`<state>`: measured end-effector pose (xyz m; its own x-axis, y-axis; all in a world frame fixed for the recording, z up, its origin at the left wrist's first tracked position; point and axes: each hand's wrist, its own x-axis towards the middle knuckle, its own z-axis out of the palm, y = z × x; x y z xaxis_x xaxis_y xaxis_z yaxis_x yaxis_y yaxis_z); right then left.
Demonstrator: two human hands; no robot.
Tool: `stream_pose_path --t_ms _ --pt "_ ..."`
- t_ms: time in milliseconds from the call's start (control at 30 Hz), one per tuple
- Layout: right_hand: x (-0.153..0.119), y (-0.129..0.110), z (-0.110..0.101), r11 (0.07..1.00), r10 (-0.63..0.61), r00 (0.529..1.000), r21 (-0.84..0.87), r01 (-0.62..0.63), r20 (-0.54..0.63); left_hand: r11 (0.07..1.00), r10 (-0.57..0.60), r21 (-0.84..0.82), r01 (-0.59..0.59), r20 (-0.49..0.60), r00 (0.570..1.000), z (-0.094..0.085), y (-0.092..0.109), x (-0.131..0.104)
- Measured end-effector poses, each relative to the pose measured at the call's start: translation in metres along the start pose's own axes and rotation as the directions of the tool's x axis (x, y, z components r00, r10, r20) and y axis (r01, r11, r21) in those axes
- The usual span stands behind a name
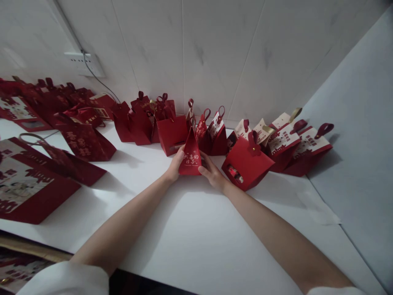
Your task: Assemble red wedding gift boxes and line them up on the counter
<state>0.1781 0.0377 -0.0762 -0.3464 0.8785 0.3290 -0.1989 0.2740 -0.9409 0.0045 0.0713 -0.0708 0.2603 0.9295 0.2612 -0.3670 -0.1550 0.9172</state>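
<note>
Between my two hands stands a small red triangular box (190,157) with white lettering on its face and a loop at its top. My left hand (175,164) presses on its left side, fingers partly hidden behind it. On the right side, my right hand (211,170) holds the same box, thumb near its lower right edge. A larger red box (248,162) with a flower clasp and an oval window is just right of my right hand. Behind my left hand is another red box (172,133) with a cut-out.
Red and white gift boxes (310,149) line the back right of the white table (196,233). More red boxes (87,141) and a large printed bag (30,182) stand at the left. A cable hangs from a wall socket (84,64).
</note>
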Motion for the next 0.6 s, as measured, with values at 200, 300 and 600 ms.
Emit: stream_pose_path --t_ms 200,300,600 --pt "-0.0001 0.0015 -0.0004 0.999 0.014 1.000 -0.035 -0.014 0.000 1.000 -0.006 -0.007 0.006 -0.007 1.000 0.0012 0.0016 -0.0001" --pt "-0.0005 -0.0004 0.0003 0.999 0.009 1.000 -0.037 -0.009 -0.005 1.000 -0.006 -0.016 0.006 0.009 1.000 0.0006 0.0014 0.0003" --pt "-0.0005 0.0029 -0.0065 0.999 -0.002 0.974 -0.040 -0.007 -0.228 0.980 -0.093 -0.182 0.078 -0.077 0.993 0.0016 -0.0030 -0.0017"
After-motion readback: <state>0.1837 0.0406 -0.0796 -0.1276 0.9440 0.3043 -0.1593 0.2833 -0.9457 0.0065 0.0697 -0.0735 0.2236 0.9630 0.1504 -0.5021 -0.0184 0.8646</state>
